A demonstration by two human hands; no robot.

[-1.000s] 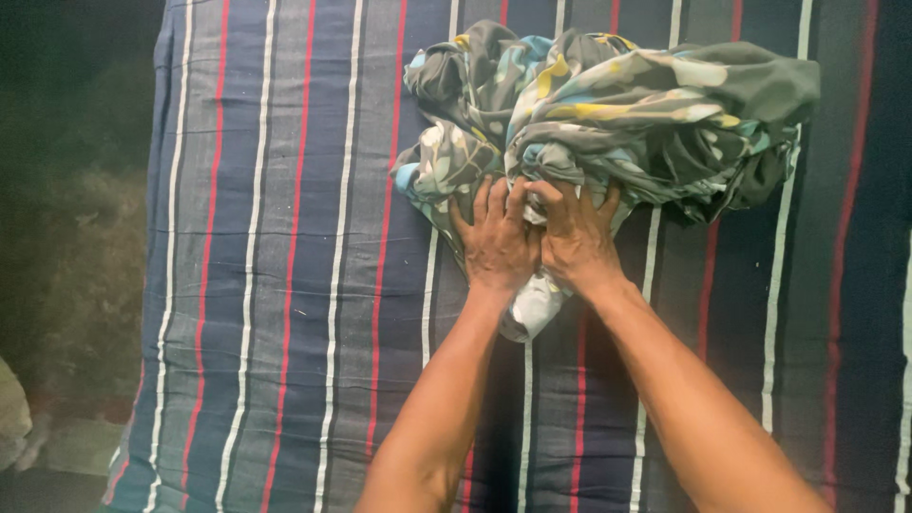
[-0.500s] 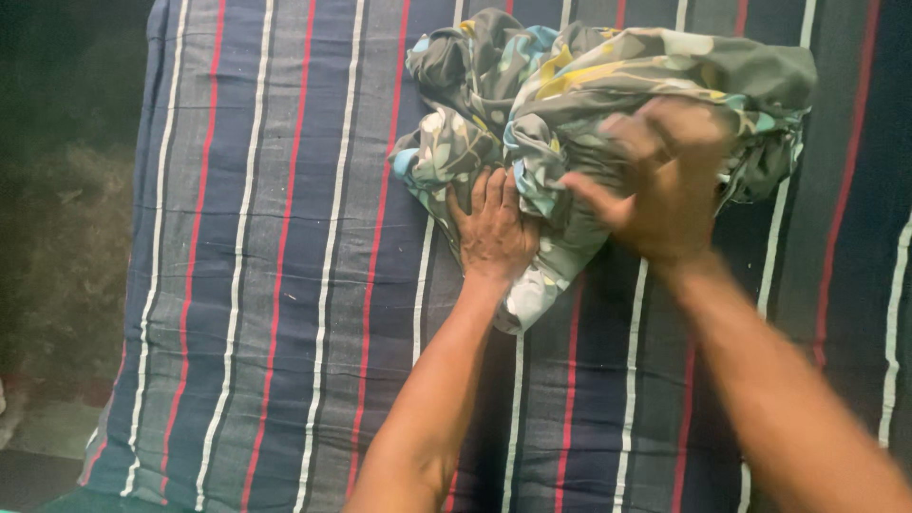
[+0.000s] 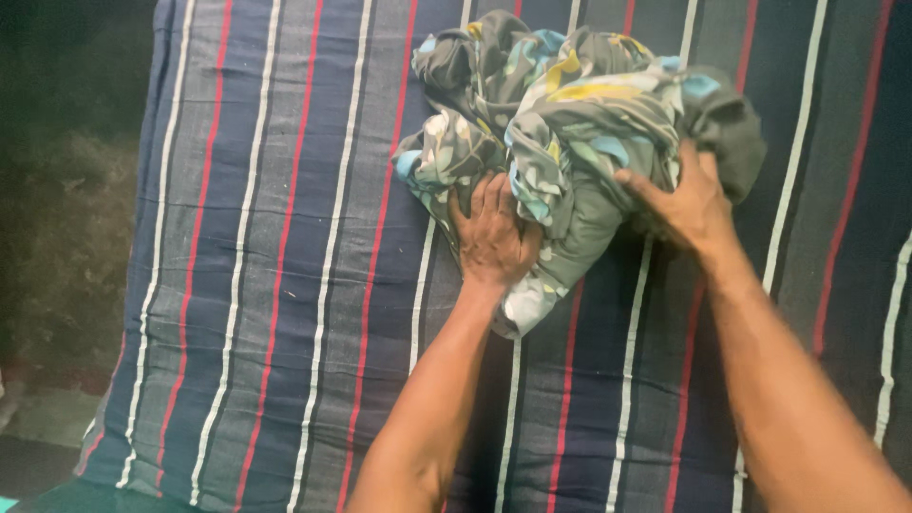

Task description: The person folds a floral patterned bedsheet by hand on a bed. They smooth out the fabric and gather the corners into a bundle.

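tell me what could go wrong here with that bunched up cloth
The left hand pins only the near edge of the floral cloth, so the loose bundle may slip or unravel. The right hand grips one thick fold; pulling could tangle it further. The striped sheet underneath may wrinkle.
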